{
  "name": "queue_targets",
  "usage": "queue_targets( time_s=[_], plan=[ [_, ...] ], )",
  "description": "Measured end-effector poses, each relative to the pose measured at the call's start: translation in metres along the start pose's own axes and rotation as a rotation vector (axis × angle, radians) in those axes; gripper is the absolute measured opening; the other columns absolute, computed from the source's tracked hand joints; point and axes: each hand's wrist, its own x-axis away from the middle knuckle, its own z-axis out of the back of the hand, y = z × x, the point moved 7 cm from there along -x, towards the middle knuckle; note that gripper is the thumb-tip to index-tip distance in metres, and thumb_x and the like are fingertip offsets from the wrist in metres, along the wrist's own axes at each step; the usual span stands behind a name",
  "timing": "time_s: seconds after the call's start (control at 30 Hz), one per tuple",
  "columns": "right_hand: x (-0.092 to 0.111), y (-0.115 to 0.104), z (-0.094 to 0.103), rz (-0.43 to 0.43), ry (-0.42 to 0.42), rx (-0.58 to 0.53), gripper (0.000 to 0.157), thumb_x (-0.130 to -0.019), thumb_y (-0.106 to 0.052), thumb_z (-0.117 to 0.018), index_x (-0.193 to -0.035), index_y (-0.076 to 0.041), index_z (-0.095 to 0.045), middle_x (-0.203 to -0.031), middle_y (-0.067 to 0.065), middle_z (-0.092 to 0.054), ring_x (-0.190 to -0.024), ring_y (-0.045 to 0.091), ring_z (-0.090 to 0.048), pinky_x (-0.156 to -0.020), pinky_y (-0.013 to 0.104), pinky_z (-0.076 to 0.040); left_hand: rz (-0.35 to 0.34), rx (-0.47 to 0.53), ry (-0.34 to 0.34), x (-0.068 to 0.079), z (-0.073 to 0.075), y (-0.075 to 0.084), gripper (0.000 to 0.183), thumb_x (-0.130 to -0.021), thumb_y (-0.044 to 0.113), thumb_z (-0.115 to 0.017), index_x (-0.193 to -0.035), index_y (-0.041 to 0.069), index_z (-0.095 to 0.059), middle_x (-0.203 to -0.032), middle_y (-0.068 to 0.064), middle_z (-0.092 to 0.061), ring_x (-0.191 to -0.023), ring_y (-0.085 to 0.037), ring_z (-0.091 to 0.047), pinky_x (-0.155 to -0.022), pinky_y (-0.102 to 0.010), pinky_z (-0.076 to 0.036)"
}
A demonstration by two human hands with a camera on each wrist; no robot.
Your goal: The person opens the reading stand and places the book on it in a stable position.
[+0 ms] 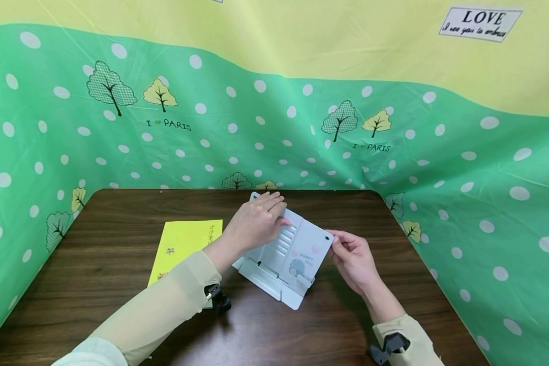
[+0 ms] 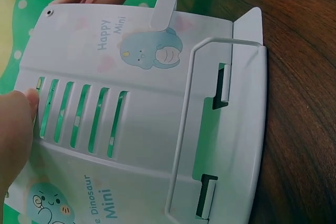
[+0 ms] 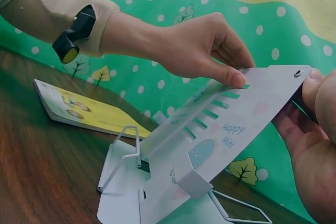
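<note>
Green-and-yellow cloth backdrop with white dots (image 1: 274, 96) behind; dark brown wood-grain table (image 1: 311, 330) below. Over the table's middle, a pale, flat-panelled book stand with cartoon prints (image 1: 293, 254), tilted back, lower ledge toward the person; whether its base fully touches the table is hard to tell. Left of it, a thin yellow paperback book (image 1: 183, 244) lies flat, partly covered by the left sleeve. Left hand (image 1: 258, 218) grips the stand's top edge, thumb in front, fingers behind; right hand (image 1: 357, 262) pinches its upper right corner, thumb against fingers. Small parts: bent white wire page holder (image 2: 181, 119) across the lower panel, row of narrow slots (image 2: 80, 115), tiny metal rivet (image 2: 49, 12) at the corner. Handling, judged by look: likely thin painted metal, light, stiff, smooth so a bit slippery; not very fragile, though the wire could bend. Best hold: panel's plain side edges or top corners, clear of wire and hinges.
</note>
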Motion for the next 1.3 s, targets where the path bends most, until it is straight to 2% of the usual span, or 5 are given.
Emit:
queue_targets(
  time_s=[0.23, 0.53, 0.83, 1.3],
  plan=[
    [0.003, -0.002, -0.007, 0.033, -0.037, -0.022, 0.027, -0.108, 0.004, -0.053, -0.122, 0.004, -0.075, -0.116, 0.007, -0.075, -0.101, 0.013, -0.070, -0.088, 0.025, -0.058, -0.015, 0.036, 0.008, 0.001, 0.002, -0.001, 0.036, -0.099, 0.030, -0.077, -0.120, 0.000, -0.076, -0.124, -0.015, -0.075, -0.127, -0.032, -0.066, -0.112, -0.042, -0.046],
    [0.006, -0.003, -0.012, 0.046, -0.071, -0.037, 0.026, -0.107, 0.005, -0.055, -0.123, 0.002, -0.076, -0.115, 0.006, -0.076, -0.097, 0.012, -0.070, -0.083, 0.022, -0.058, -0.036, 0.040, 0.000, 0.003, -0.001, -0.004, 0.038, -0.099, 0.031, -0.078, -0.123, 0.001, -0.076, -0.128, -0.014, -0.074, -0.128, -0.031, -0.066, -0.114, -0.040, -0.044],
    [0.007, -0.004, -0.021, 0.097, -0.175, -0.078, 0.030, -0.108, 0.008, -0.050, -0.129, 0.007, -0.071, -0.123, 0.010, -0.074, -0.106, 0.014, -0.071, -0.088, 0.026, -0.059, -0.058, 0.058, 0.003, 0.003, 0.001, -0.005, 0.037, -0.098, 0.029, -0.079, -0.122, 0.001, -0.076, -0.128, -0.014, -0.074, -0.128, -0.029, -0.065, -0.113, -0.039, -0.046],
    [0.011, -0.007, -0.032, 0.113, -0.206, -0.048, 0.029, -0.104, 0.010, -0.057, -0.129, 0.006, -0.071, -0.125, 0.009, -0.071, -0.108, 0.014, -0.070, -0.091, 0.027, -0.058, -0.110, 0.085, 0.037, 0.006, 0.003, -0.006, 0.039, -0.097, 0.027, -0.081, -0.123, -0.001, -0.075, -0.128, -0.015, -0.073, -0.127, -0.028, -0.066, -0.112, -0.038, -0.046]
  ],
)
